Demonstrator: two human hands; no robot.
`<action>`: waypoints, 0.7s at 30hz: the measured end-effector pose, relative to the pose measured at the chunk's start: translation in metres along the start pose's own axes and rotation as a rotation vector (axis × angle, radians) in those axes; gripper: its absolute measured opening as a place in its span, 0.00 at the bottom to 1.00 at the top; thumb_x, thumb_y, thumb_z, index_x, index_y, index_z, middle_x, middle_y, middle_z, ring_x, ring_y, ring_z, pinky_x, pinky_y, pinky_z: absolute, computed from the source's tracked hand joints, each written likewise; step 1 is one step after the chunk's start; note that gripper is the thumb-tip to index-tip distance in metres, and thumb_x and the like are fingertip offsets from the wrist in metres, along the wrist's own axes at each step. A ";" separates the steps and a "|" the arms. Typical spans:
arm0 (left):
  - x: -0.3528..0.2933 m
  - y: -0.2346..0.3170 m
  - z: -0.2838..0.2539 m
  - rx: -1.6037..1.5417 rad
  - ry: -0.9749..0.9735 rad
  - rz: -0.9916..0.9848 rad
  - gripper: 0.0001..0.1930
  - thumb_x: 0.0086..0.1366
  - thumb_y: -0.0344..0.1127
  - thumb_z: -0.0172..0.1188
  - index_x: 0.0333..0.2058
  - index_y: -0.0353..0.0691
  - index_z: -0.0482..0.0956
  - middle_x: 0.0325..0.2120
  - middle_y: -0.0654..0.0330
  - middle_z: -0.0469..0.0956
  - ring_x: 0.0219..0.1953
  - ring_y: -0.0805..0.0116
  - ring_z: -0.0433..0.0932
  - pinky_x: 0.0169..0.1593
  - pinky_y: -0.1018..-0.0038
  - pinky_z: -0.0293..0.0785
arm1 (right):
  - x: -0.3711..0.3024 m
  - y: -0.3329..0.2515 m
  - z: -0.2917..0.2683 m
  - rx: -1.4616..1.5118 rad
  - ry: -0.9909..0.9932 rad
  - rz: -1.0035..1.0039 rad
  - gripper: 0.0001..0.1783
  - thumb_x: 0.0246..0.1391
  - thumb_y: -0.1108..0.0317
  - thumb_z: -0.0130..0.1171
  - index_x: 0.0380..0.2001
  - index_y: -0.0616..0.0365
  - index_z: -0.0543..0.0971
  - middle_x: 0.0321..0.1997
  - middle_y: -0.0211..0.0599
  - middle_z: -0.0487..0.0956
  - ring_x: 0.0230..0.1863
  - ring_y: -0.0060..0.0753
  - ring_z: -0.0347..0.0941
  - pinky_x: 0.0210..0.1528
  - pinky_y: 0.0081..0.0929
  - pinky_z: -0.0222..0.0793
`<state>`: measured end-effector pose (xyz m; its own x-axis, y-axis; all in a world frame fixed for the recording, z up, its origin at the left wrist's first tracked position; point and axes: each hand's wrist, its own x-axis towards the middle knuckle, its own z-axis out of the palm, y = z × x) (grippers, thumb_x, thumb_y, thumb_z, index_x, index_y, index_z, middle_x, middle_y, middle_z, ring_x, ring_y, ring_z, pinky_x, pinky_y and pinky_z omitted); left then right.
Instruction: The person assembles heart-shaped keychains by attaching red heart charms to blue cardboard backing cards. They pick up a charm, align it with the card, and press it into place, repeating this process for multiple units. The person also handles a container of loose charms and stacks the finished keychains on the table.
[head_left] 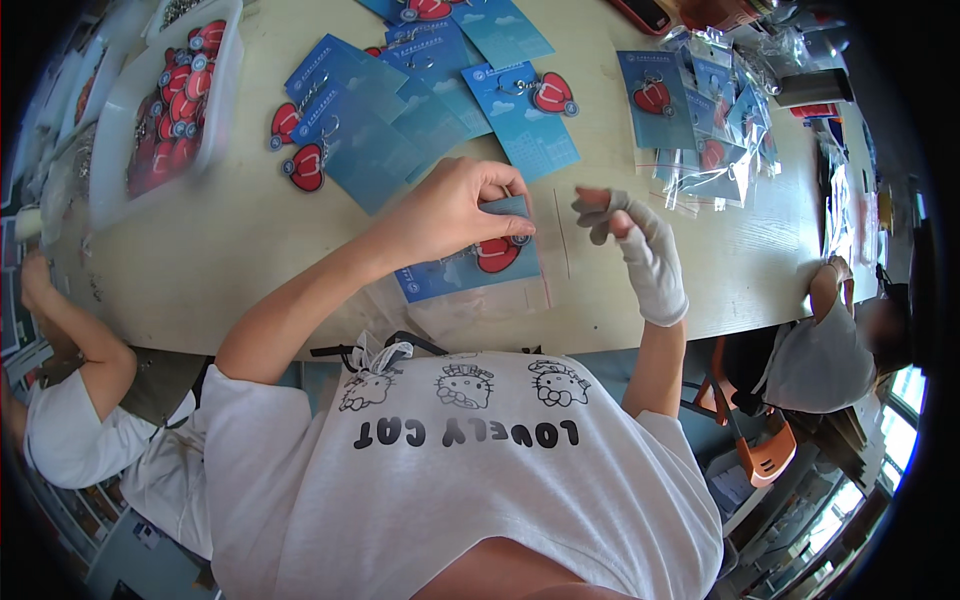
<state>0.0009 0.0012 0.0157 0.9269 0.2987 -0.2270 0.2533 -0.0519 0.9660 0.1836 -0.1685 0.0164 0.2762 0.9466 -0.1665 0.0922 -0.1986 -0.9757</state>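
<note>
My left hand (450, 205) is closed, with thumb and fingers pinching the upper part of a blue card (428, 284) close to the table's near edge. A red keychain charm (497, 256) lies against that card, just below my thumb. Around the card spreads a clear plastic bag (480, 312), its lower end toward me. To the right, my right hand (645, 255) wears a pale glove that leaves some fingertips bare. Its fingers are apart and slightly bent, with nothing in them, a short way from the bag.
Loose blue cards with red charms (365, 140) overlap beyond my left hand. Bagged cards (660, 105) are piled at the far right. A translucent white bin (112, 195) at the left holds many red charms. Other people's arms (90, 335) appear at both sides; an orange chair (768, 455) stands right.
</note>
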 end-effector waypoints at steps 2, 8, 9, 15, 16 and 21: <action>0.007 0.007 0.005 0.061 0.021 -0.014 0.11 0.57 0.31 0.67 0.34 0.32 0.76 0.19 0.62 0.79 0.22 0.82 0.71 0.29 0.82 0.66 | -0.002 -0.005 0.010 -0.015 0.029 0.066 0.11 0.52 0.75 0.54 0.38 0.68 0.79 0.37 0.35 0.80 0.32 0.22 0.74 0.35 0.20 0.69; 0.038 0.027 -0.018 0.525 0.489 0.487 0.12 0.58 0.34 0.66 0.35 0.34 0.76 0.26 0.55 0.80 0.28 0.66 0.77 0.34 0.72 0.72 | -0.018 0.002 -0.044 0.122 0.548 -0.002 0.12 0.55 0.72 0.56 0.38 0.71 0.78 0.26 0.30 0.77 0.27 0.19 0.72 0.32 0.16 0.68; 0.048 0.020 -0.036 0.633 0.576 0.494 0.11 0.58 0.35 0.65 0.35 0.34 0.76 0.28 0.55 0.79 0.30 0.65 0.78 0.35 0.71 0.73 | -0.022 0.008 -0.071 0.095 0.684 0.015 0.14 0.55 0.69 0.58 0.41 0.70 0.77 0.29 0.33 0.77 0.28 0.22 0.73 0.33 0.19 0.69; 0.091 -0.027 -0.075 1.011 0.619 0.281 0.21 0.54 0.47 0.69 0.34 0.35 0.75 0.30 0.55 0.77 0.37 0.57 0.75 0.43 0.64 0.71 | 0.030 0.009 -0.067 -1.182 1.268 -0.326 0.33 0.48 0.60 0.66 0.55 0.60 0.67 0.50 0.46 0.74 0.47 0.44 0.71 0.45 0.37 0.70; 0.096 -0.024 -0.073 1.066 0.612 0.279 0.21 0.53 0.47 0.69 0.35 0.35 0.75 0.29 0.56 0.77 0.37 0.57 0.75 0.43 0.64 0.71 | 0.040 -0.006 -0.049 -0.976 0.996 -0.409 0.31 0.45 0.61 0.68 0.52 0.60 0.70 0.48 0.42 0.75 0.49 0.44 0.71 0.48 0.38 0.69; 0.096 -0.016 -0.059 1.174 0.518 0.175 0.25 0.48 0.50 0.72 0.37 0.38 0.75 0.30 0.56 0.77 0.37 0.57 0.74 0.44 0.64 0.69 | 0.109 0.026 0.005 -1.082 0.519 -0.362 0.30 0.42 0.54 0.68 0.44 0.63 0.74 0.51 0.46 0.74 0.55 0.49 0.67 0.55 0.39 0.63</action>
<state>0.0698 0.0866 -0.0148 0.8248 0.5210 0.2196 0.4746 -0.8491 0.2320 0.2110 -0.0690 -0.0278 0.3924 0.8273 0.4020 0.9107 -0.2880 -0.2962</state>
